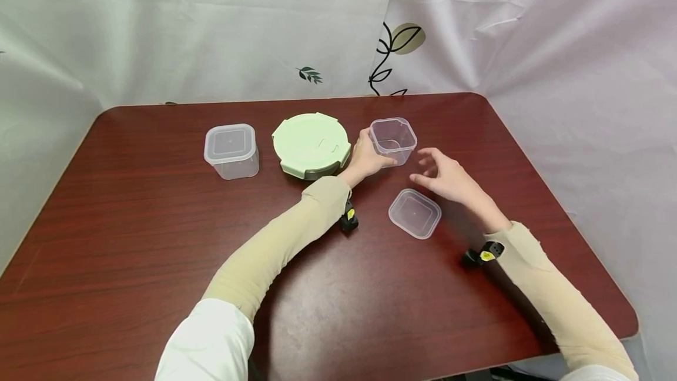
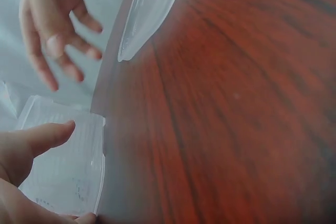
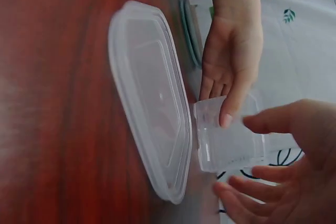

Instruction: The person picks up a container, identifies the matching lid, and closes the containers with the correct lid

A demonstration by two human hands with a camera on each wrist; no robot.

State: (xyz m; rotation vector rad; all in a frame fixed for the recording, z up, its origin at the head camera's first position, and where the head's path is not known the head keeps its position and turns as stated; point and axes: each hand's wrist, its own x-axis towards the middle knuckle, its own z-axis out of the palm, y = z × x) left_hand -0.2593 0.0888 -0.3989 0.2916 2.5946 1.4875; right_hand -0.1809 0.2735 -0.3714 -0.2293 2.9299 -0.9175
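Note:
A clear plastic food container (image 1: 394, 137) without its lid stands upright at the back right of the table. My left hand (image 1: 366, 157) holds it from its left side, thumb along the near wall and the other fingers behind. In the left wrist view the thumb lies across the container (image 2: 63, 166). Just to the right, my right hand (image 1: 444, 175) hovers apart from the container, fingers loosely bent with nothing between them. Nearer to me, a clear lid (image 1: 415, 214) lies flat on the table; it appears large in the right wrist view, the lid (image 3: 157, 98) beside the container.
Left of my left hand sits a round container with a light green lid (image 1: 311, 141). Farther left is another clear container (image 1: 233, 151) with its lid on. A patterned white cloth (image 1: 254, 34) hangs behind the brown table (image 1: 132, 222).

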